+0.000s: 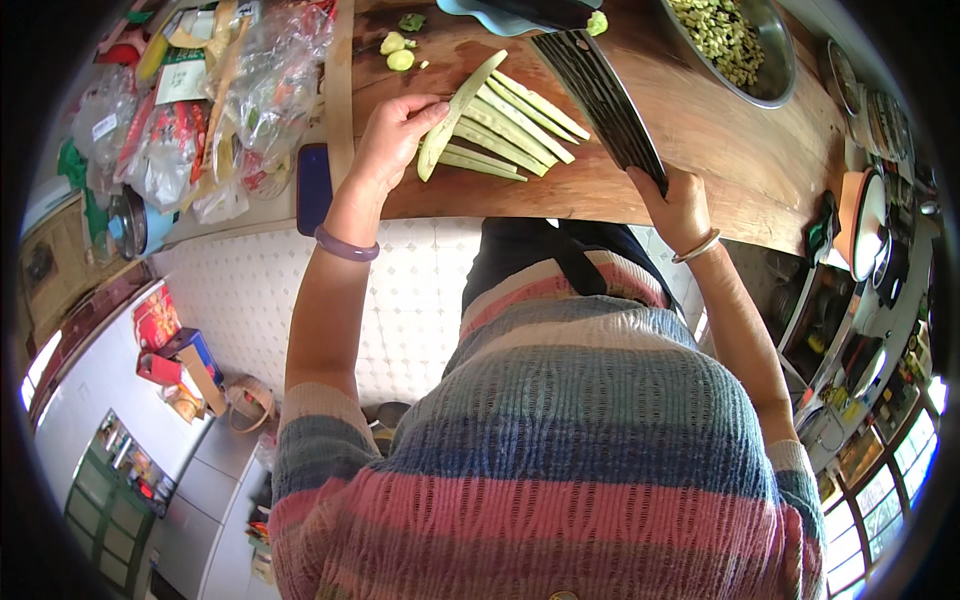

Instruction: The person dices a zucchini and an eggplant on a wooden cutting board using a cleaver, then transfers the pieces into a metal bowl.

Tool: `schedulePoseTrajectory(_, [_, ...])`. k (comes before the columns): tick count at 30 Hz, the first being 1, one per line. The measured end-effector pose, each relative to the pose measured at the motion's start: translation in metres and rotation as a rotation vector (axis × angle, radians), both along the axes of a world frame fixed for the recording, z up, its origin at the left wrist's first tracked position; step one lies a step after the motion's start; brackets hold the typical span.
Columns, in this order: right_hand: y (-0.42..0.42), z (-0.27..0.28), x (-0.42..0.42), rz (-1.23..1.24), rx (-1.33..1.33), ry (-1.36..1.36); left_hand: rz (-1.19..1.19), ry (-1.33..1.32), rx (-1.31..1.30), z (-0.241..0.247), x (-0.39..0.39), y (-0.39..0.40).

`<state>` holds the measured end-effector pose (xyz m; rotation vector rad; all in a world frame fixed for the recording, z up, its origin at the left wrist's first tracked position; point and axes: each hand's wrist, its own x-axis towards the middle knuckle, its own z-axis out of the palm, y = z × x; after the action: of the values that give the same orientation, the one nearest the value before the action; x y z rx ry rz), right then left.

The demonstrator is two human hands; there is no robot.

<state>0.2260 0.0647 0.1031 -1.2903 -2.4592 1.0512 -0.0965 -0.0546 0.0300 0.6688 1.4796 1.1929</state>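
My left hand (397, 139) pinches a long pale-green vegetable slice (460, 116), perhaps eggplant, between thumb and fingers. Beside and partly behind that slice, several cut strips (517, 124) of the same vegetable lie fanned out on the wooden board (697, 161). My right hand (679, 202) grips the handle of a wide dark cleaver (600, 97), whose blade slants up and left over the board, to the right of the strips. Round end pieces (400, 60) lie on the board above my left hand. A steel bowl (784, 67) at the upper right holds diced vegetable.
A light-blue dish (491, 22) stands beyond the cleaver's tip with something dark in it. Plastic bags (270, 82) and packets crowd the left side. A dark-blue flat object (314, 187) lies near the table's left front edge. Stacked plates (881, 124) and a lidded pot (862, 225) are at the right.
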Motion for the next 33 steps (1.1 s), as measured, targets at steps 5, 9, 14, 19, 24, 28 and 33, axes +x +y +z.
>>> schedulePoseTrajectory(5, [-0.002,0.003,-0.015,0.055,-0.030,0.000,0.061,-0.225,-0.076,0.001,-0.003,-0.014])
schedulePoseTrajectory(9, [-0.003,-0.002,-0.014,0.063,-0.012,0.002,0.073,-0.237,-0.051,0.006,-0.002,-0.016])
schedulePoseTrajectory(14, [-0.005,0.000,-0.010,0.043,0.009,-0.031,-0.082,0.503,0.083,0.016,0.017,-0.013])
schedulePoseTrajectory(19, [-0.007,-0.003,-0.003,0.016,0.013,-0.048,-0.226,1.396,0.514,0.005,0.047,-0.045])
schedulePoseTrajectory(24, [-0.020,-0.005,-0.015,0.041,-0.021,-0.007,-0.147,1.402,0.429,-0.038,0.071,-0.080])
schedulePoseTrajectory(28, [-0.024,-0.006,-0.026,0.134,-0.081,-0.067,-0.028,1.410,0.355,-0.042,0.075,-0.088])
schedulePoseTrajectory(33, [-0.018,-0.002,-0.033,0.140,-0.028,0.022,-0.276,1.408,0.312,-0.039,0.044,-0.074])
